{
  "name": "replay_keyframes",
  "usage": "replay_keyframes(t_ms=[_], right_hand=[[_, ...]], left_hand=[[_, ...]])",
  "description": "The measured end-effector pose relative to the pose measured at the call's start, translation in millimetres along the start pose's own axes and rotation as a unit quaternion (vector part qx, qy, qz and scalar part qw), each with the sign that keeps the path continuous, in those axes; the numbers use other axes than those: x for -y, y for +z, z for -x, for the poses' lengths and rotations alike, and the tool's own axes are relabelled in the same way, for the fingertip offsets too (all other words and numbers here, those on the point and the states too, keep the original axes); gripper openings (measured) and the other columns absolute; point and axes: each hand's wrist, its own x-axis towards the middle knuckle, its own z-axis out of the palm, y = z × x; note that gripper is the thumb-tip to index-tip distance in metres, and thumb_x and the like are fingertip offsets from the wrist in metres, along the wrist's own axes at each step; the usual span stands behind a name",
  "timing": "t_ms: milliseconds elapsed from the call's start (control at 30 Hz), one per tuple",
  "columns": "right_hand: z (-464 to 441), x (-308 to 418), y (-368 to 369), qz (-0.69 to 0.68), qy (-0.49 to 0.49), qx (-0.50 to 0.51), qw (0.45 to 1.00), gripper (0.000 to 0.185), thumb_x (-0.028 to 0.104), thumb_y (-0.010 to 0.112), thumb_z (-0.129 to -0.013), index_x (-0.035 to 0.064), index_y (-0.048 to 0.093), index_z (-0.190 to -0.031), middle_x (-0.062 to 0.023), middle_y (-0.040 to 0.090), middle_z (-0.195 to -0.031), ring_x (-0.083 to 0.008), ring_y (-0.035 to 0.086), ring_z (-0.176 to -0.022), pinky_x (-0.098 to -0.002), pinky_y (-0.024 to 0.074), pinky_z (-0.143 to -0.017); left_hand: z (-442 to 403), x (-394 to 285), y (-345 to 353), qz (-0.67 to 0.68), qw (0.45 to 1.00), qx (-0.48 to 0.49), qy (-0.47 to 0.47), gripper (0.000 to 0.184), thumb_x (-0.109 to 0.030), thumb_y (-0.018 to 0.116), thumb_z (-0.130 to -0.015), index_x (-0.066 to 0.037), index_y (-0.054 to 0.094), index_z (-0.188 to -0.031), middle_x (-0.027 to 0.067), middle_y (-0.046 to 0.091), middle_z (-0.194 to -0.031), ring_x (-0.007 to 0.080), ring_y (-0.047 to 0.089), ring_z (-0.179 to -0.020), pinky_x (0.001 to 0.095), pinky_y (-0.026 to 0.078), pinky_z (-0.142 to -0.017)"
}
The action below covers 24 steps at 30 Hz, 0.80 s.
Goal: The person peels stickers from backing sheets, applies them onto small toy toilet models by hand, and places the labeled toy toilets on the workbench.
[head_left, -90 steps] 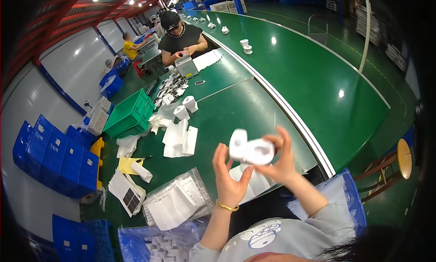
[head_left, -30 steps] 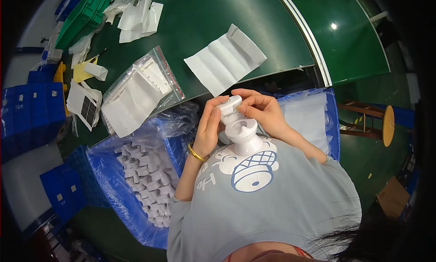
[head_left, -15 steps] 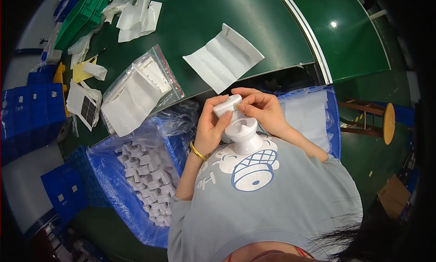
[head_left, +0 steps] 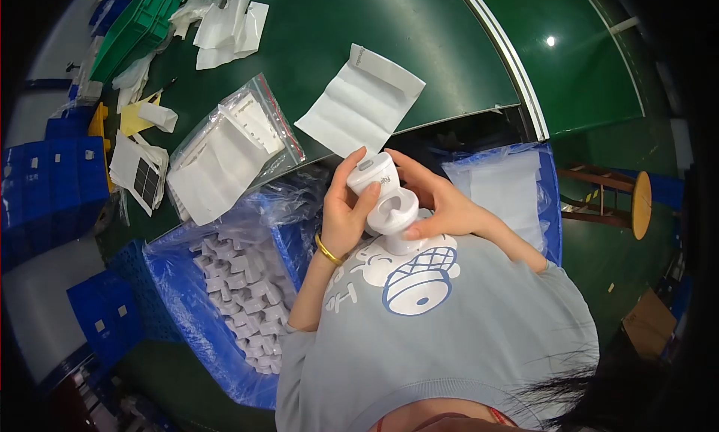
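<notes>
Right hand (head_left: 449, 207): lower than half a second ago; its thumb has slid from the lettered upper part down to the base, and it grasps the piece there, fingers curled behind.
Left hand (head_left: 346, 211): grasps the upper part, thumb across the front, fingers along the side.
White toilet-shaped piece (head_left: 391, 216): held between both hands, close to the person's chest, bowl facing up, a little lettering visible beside the left thumb.
White sheet (head_left: 363, 99): on the green table (head_left: 449, 50) just beyond the hands, slightly turned from before, one edge folded up.
Clear bag (head_left: 288, 136): left of that sheet, papers inside.
Blue bin (head_left: 168, 278): left of the person, lined with plastic, holding stacked white parts (head_left: 251, 312).
Wooden stool (head_left: 641, 206): well apart, far right.
</notes>
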Motion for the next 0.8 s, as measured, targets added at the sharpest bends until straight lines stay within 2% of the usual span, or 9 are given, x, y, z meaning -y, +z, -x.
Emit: replay_keyframes(t_ms=[67,167,200,300,400,533,633,733,800], right_hand=[[-1,2,2,0.032,0.021,-0.012,0.999,0.108,0.028,0.082,-0.062,0.0049,0.019,-0.147,-0.0185,0.046,-0.133,-0.0234,0.058,-0.103,-0.0348,0.0458,-0.091],[-5,18,7,0.154,0.047,-0.016,0.987,0.106,0.026,0.082,-0.062,0.0037,0.022,-0.146,-0.0189,0.049,-0.129,-0.0229,0.059,-0.097,-0.0344,0.047,-0.088],[-5,23,9,0.208,0.056,-0.014,0.977,0.105,0.026,0.082,-0.062,0.0032,0.023,-0.146,-0.0191,0.051,-0.128,-0.0226,0.059,-0.095,-0.0344,0.0474,-0.087],[-8,13,9,0.174,0.029,-0.028,0.984,0.103,0.023,0.082,-0.062,0.0021,0.024,-0.145,-0.0191,0.052,-0.126,-0.0211,0.059,-0.092,-0.0332,0.0483,-0.083],[-7,9,6,0.046,0.016,-0.027,0.998,0.105,0.022,0.083,-0.06,0.0017,0.024,-0.145,-0.0183,0.052,-0.127,-0.0201,0.059,-0.094,-0.0323,0.0476,-0.084],[-11,-2,0,0.016,-0.045,-0.004,0.999,0.102,0.019,0.083,-0.061,0.0023,0.027,-0.144,-0.0163,0.053,-0.126,-0.0186,0.059,-0.095,-0.0324,0.0458,-0.087],[-27,-2,-12,-0.02,-0.097,0.028,0.995,0.097,0.017,0.083,-0.06,0.0014,0.033,-0.141,-0.0141,0.054,-0.126,-0.0164,0.059,-0.093,-0.031,0.0465,-0.085],[-53,23,-38,0.216,-0.198,-0.208,0.933,0.046,0.017,0.076,-0.071,0.0048,0.062,-0.114,-0.0036,0.065,-0.095,-0.0112,0.057,-0.078,-0.0275,0.0479,-0.074],[-84,39,-59,0.294,-0.224,-0.348,0.862,0.034,0.026,0.07,-0.079,0.0028,0.064,-0.104,-0.0063,0.066,-0.097,-0.0158,0.061,-0.083,-0.0295,0.0488,-0.073]], left_hand=[[-4,2,-4,-0.031,0.999,-0.018,-0.025,0.05,-0.014,0.065,-0.087,0.0,0.046,-0.13,0.0138,0.059,-0.114,0.0176,0.057,-0.104,0.031,0.047,-0.088],[-17,4,-14,-0.214,0.977,-0.008,-0.004,0.051,-0.023,0.072,-0.08,0.002,0.054,-0.121,0.0144,0.064,-0.105,0.017,0.061,-0.093,0.0308,0.05,-0.081],[-21,0,-14,-0.241,0.969,0.009,-0.059,0.054,-0.028,0.075,-0.076,0.003,0.057,-0.116,0.015,0.066,-0.098,0.0168,0.063,-0.087,0.0305,0.051,-0.077],[-23,-1,-18,-0.224,0.973,0.02,-0.056,0.053,-0.024,0.073,-0.079,0.004,0.055,-0.12,0.0148,0.065,-0.101,0.0175,0.062,-0.092,0.0304,0.05,-0.081],[-16,1,-24,-0.124,0.991,0.054,-0.004,0.054,-0.017,0.066,-0.085,0.004,0.046,-0.129,0.0154,0.06,-0.113,0.018,0.057,-0.103,0.0301,0.046,-0.088],[-11,-5,-36,-0.049,0.992,0.116,0.018,0.062,-0.006,0.058,-0.089,0.001,0.026,-0.141,0.0159,0.045,-0.129,0.0187,0.047,-0.117,0.0308,0.04,-0.097],[-14,-20,-34,-0.054,0.995,0.077,0.041,0.063,-0.002,0.061,-0.087,0.001,0.026,-0.14,0.0142,0.046,-0.126,0.0191,0.048,-0.116,0.032,0.042,-0.096],[-32,-42,-56,-0.093,0.99,-0.006,0.107,0.055,0.001,0.061,-0.086,0.001,0.033,-0.133,0.0118,0.051,-0.122,0.0195,0.053,-0.111,0.0332,0.045,-0.094],[-46,-63,-74,-0.129,0.982,-0.042,0.135,0.048,0.002,0.06,-0.087,0.002,0.039,-0.129,0.0111,0.054,-0.119,0.0187,0.055,-0.108,0.0324,0.045,-0.094]])
